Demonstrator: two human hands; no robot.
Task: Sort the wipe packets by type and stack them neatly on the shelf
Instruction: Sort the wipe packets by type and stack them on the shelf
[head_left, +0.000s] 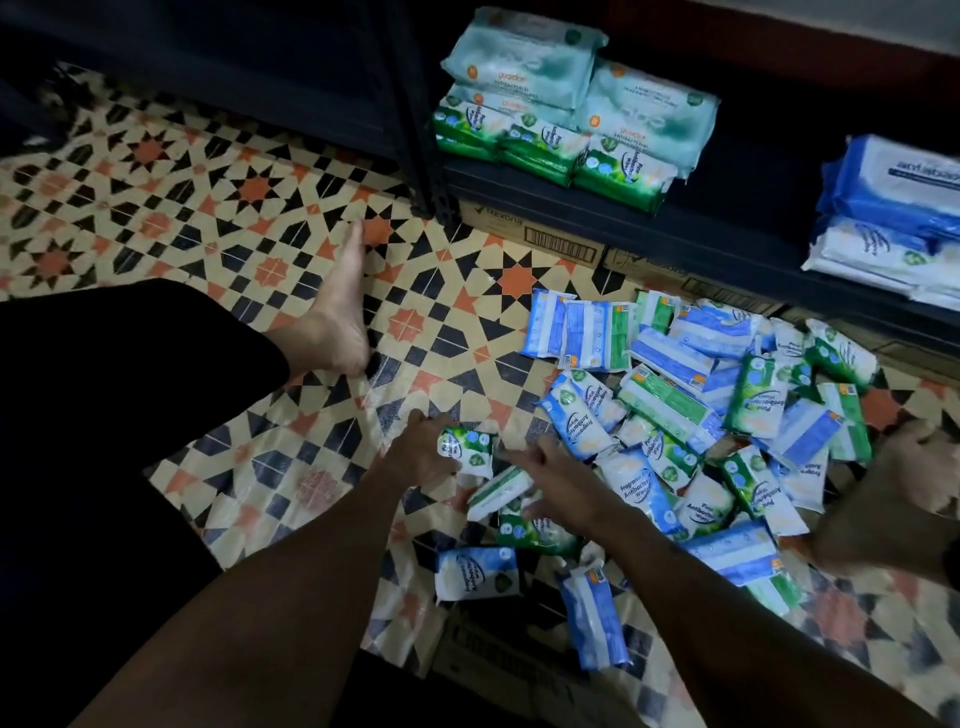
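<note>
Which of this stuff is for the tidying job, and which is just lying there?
For the job: green packet in the left hand, right hand, floor pile of packets, shelf, stacked packets there.
Just lying about: cardboard box under the shelf, patterned floor.

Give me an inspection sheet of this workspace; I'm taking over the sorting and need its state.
surface: patterned tile floor.
job's things: loose pile of green and blue packets on the floor; on the shelf, green stacks with teal packs on top, and blue packs further right.
clutter: cardboard boxes under the shelf.
hands: left hand grips a green packet; right hand open, fingers spread over the pile's near edge.
cables: nothing seen.
surroundings: dim light; a bare foot rests on the floor left of the pile.
</note>
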